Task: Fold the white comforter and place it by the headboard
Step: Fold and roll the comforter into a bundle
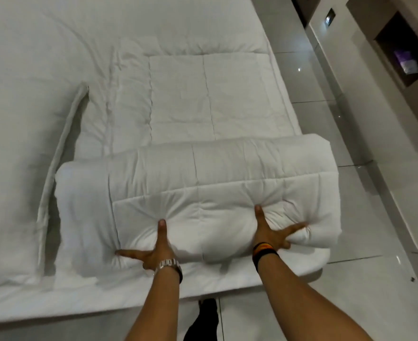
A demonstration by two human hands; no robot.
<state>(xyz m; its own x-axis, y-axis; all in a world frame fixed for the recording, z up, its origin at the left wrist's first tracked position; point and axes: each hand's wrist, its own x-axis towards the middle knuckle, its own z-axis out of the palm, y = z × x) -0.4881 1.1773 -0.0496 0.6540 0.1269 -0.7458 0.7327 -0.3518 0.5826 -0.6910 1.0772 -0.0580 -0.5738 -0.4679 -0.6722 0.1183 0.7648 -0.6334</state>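
A white-sheeted bed (18,119) is filling the left and centre of the frame, with glossy pale floor tiles (365,279) running down the right side and a dark wall niche (404,52) sitting in the upper right corner. The white comforter (203,168) is lying across the near right part of the bed, its near portion doubled into a thick bundle and its far portion spreading flat behind. At lower centre, the left hand (153,252), wearing a metal wristwatch (168,265), is pressing open-palmed against the bundle's near edge, fingers splayed. Just to its right, the right hand (271,232), wearing a striped wristband (264,251), is pushing likewise, spread flat and gripping nothing.
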